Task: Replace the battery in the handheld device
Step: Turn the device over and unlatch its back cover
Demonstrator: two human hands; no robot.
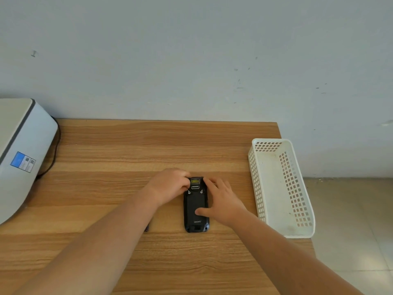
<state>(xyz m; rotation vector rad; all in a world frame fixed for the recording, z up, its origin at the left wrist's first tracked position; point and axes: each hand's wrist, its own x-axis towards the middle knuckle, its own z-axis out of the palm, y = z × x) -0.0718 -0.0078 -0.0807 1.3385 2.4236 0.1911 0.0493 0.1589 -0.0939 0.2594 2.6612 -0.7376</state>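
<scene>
On table (127,145), device (196,206) lengthwise away

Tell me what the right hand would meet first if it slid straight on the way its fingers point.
The right hand points away-left; past the device, probably bare table, then the wall.

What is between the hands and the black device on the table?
Nothing visible. Both hands already touch the handheld device, which lies back-up on the table. The left hand grips its top left corner, and the right hand rests on it with the thumb pressing the back cover.
</scene>
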